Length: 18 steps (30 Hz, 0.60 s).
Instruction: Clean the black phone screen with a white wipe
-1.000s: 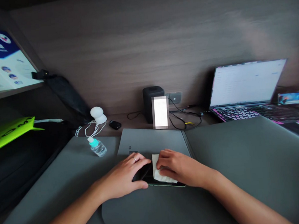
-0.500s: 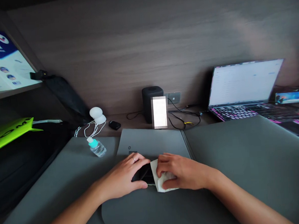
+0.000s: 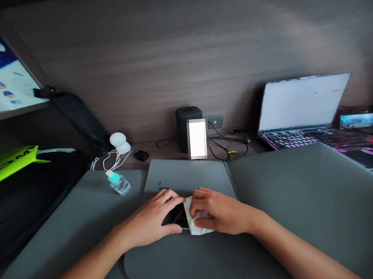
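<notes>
A dark, glossy phone (image 3: 179, 218) lies flat on the grey folded mat (image 3: 187, 261) in front of me. My left hand (image 3: 155, 215) grips its left end, the thumb on the near edge and the fingers on the far edge. A ring is on one finger. My right hand (image 3: 214, 211) is closed on a white tissue (image 3: 193, 228), which it presses down over the right part of the phone with bent fingers. That part of the phone is hidden under the tissue and hand.
A small clear bottle (image 3: 119, 184) with a teal collar stands left. Behind are a white device (image 3: 118, 141) with a cord, a black fob (image 3: 141, 155), a black speaker (image 3: 182, 133) and cables (image 3: 238, 155). An open laptop (image 3: 302, 103) is at right.
My right hand and the tissue have slid a little to the left along the phone, towards my left hand. My left hand keeps its hold. The view has shifted slightly.
</notes>
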{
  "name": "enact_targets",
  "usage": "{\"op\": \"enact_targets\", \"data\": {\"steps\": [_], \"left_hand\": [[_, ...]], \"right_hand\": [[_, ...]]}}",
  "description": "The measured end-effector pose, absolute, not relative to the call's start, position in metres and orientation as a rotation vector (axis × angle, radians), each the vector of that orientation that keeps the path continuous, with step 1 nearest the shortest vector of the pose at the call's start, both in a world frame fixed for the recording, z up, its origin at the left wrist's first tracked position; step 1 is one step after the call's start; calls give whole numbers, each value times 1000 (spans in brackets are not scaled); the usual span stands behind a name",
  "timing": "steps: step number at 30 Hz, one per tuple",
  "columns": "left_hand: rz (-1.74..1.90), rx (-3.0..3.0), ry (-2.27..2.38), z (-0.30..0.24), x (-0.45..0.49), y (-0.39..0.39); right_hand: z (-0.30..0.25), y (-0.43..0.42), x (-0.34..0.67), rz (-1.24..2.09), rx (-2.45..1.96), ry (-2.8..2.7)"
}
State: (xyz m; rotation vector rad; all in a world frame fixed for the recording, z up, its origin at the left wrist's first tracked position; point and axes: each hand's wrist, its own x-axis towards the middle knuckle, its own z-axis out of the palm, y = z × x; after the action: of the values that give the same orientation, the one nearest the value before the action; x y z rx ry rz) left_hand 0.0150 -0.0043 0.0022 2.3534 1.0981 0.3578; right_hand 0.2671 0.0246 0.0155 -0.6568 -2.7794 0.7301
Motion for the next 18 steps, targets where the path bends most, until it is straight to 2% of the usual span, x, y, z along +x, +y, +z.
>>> {"op": "enact_targets", "data": {"steps": [18], "left_hand": [[349, 2339, 1109, 1, 16, -5]], "right_hand": [[12, 28, 264, 759, -593, -2819]]}}
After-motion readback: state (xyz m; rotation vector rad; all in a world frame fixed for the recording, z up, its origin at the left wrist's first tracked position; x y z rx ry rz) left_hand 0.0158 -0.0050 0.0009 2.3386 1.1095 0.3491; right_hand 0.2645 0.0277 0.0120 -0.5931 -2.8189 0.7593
